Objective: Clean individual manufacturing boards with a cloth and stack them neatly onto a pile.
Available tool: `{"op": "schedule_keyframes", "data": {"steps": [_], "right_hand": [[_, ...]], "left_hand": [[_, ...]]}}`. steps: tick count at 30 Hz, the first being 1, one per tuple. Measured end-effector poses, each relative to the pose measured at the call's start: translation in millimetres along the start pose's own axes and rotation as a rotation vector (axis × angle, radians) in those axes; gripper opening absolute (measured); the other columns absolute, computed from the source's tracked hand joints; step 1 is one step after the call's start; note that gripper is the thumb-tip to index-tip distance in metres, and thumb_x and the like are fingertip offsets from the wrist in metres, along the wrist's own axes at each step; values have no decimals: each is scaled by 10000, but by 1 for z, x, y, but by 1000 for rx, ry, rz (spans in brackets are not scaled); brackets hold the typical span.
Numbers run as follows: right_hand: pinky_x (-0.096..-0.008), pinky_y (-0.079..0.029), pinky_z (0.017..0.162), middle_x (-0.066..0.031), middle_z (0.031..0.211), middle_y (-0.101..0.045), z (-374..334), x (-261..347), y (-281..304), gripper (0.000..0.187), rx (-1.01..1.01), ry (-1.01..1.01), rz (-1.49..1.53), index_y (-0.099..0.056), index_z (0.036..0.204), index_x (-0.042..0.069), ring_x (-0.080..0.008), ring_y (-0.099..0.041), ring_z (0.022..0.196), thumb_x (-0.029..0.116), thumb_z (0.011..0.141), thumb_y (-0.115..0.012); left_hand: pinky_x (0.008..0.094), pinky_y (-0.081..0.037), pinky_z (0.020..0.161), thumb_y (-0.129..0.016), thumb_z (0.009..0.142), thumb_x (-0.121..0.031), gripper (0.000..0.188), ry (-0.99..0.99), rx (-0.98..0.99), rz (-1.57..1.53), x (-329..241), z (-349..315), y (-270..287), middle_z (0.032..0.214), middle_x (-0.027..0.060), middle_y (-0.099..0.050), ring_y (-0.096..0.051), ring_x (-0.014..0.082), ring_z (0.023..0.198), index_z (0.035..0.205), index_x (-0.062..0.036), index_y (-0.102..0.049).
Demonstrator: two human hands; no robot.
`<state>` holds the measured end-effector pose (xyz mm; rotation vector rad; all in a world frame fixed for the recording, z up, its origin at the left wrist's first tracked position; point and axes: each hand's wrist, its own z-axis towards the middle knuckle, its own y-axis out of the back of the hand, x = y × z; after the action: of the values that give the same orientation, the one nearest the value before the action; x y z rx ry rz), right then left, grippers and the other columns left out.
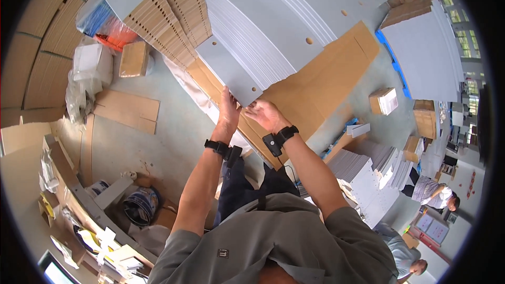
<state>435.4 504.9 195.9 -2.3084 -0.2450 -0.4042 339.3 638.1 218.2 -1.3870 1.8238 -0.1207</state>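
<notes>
Grey panel (229,68) lies just beyond the left hand (228,111), fingers extended along its edge, and right hand (266,115), curled at its near end; grip unclear. Even pressure should keep it square.

From the head, a fisheye faces down: shirt (258,231) close, left hand (228,111) and right hand (268,115) beyond

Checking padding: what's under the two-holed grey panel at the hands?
Brown cardboard shows on both sides of the grey panel; what lies directly beneath is covered.
</notes>
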Motion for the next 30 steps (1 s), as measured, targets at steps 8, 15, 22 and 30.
{"op": "schedule_keyframes", "data": {"steps": [8, 15, 22, 30], "right_hand": [[-476, -446, 1124, -226, 1450, -473, -73, -51, -2, 523, -155, 192, -21, -351, 1463, -108, -348, -534, 1320, 159, 1041, -505], [-397, -544, 982, -110, 1160, -651, -137, -73, 29, 330, -250, 346, 204, -616, 1243, 21, -252, -650, 1086, 237, 993, -617], [-354, -562, 938, -63, 1086, -654, -228, -124, 141, 337, -320, 589, 303, -642, 1217, 30, -182, -655, 1001, 284, 995, -621], [-322, -546, 906, -84, 1014, -684, -378, -267, 318, 385, -816, 765, 538, -656, 1229, -6, -193, -664, 1019, 247, 939, -678]], "left_hand": [[572, -162, 1204, -411, 1000, -642, 830, -25, -11, -45, 11, 12, 26, 1615, 92, -289, -220, 285, 1512, 1595, -96, -221], [387, -455, 1081, -383, 1071, -471, 628, -173, -10, 362, 52, -83, 41, 1371, 173, -542, -549, 278, 1258, 1505, -18, -391], [327, -562, 865, -493, 1044, -403, 489, 384, 198, 835, 176, -160, 13, 1144, 122, -675, -679, 209, 958, 1389, -60, -547], [340, -551, 923, -563, 1019, -366, 518, 643, 554, 1326, 386, -182, -42, 1223, 158, -660, -677, 228, 1045, 1390, -7, -520]]}}
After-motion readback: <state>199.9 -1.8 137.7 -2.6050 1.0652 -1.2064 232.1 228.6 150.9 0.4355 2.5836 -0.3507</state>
